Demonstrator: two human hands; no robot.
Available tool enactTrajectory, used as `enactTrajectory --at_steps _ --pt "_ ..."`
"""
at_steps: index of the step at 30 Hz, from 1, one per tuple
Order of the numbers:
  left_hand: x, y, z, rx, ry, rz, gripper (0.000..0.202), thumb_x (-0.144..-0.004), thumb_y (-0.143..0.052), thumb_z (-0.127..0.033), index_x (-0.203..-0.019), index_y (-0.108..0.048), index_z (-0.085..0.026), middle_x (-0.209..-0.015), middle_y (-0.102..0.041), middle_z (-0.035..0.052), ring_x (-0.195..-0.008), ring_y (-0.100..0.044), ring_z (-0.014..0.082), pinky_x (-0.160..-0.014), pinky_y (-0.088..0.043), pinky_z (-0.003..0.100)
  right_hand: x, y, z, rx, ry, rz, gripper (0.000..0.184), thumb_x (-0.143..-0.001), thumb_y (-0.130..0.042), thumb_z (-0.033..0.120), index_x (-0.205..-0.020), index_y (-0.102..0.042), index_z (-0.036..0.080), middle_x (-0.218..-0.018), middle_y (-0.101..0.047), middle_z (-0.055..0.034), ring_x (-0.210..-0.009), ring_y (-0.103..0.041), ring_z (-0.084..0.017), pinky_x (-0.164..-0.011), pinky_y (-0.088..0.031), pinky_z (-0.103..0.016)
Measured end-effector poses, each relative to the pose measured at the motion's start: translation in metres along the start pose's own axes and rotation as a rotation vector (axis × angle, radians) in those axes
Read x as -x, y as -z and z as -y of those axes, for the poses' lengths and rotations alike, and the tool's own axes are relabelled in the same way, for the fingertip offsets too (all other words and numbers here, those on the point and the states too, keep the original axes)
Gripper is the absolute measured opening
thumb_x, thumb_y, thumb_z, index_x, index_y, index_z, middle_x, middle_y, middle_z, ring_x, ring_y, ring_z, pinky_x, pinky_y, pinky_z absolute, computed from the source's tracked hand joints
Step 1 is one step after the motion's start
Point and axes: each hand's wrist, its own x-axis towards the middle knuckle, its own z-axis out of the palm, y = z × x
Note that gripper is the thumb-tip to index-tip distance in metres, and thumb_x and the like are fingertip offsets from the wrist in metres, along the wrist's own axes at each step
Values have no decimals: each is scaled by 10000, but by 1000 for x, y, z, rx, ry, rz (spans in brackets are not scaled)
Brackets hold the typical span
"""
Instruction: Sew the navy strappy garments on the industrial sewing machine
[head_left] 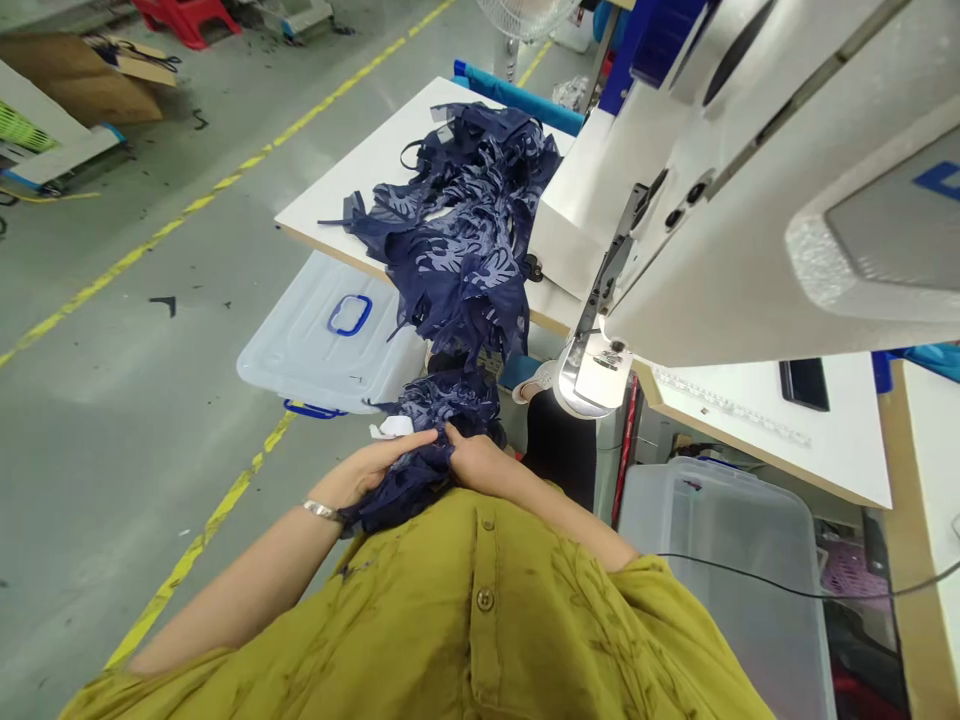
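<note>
Over my lap, a gathered bundle of navy fabric pieces (450,395) with a pale leaf-like pattern is held between both hands. My left hand (371,465), with a metal band at the wrist, closes on the bundle from the left, thumb pointing inward. From the right, my right hand (480,462) grips the same bundle, its thumb near the other one. A white piece (394,428) shows beside my left hand; what it is I cannot tell. Just beyond, a heap of similar navy fabric (472,220) lies on the white table (337,190) and hangs over its front edge.
A sewing machine (720,200) with its lamp lit stands at the right. A lidded clear plastic box (330,330) sits on the floor at left, and an open clear bin (727,530) at lower right. A black phone (804,385) lies on the right tabletop. A cable crosses there.
</note>
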Motion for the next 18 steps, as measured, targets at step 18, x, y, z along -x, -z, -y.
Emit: enactTrajectory --at_steps 18 --pt "29 29 -25 308 -580 730 773 -800 -504 -555 -1272 -534 56 -363 -277 -100 -342 -239 74 -497 -421 259 53 5 -92 -923 -153 -598 178 -752 -570 226 -902 -660 193 -926 -677 -28 -923 -621 -185 -889 -463 -331"
